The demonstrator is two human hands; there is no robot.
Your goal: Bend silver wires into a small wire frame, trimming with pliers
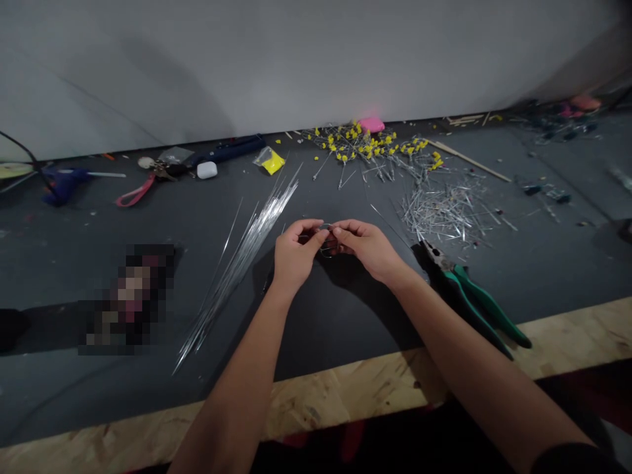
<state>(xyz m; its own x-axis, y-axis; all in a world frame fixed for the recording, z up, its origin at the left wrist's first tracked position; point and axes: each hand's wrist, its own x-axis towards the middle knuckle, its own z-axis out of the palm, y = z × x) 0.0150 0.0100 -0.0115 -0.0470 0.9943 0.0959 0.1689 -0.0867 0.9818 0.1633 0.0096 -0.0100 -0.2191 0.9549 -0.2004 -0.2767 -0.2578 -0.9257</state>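
While two hands (295, 255) meet, fingers (316, 243) pinching bent wire (326, 250), one wire bundle (243, 257) left, one pair of pliers (476, 293) right

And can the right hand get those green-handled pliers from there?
Probably yes: the pliers lie beside the right forearm, with nothing seen covering them. But the right hand is busy holding thin wire.

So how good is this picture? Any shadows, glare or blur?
Head view: dim overall, with dark shadows beside the left hand and right hand on the tabletop; bright glints along the long wires; the thin wire between the fingers hard to trace; clutter at far right soft; a pixelated patch at left masking something.
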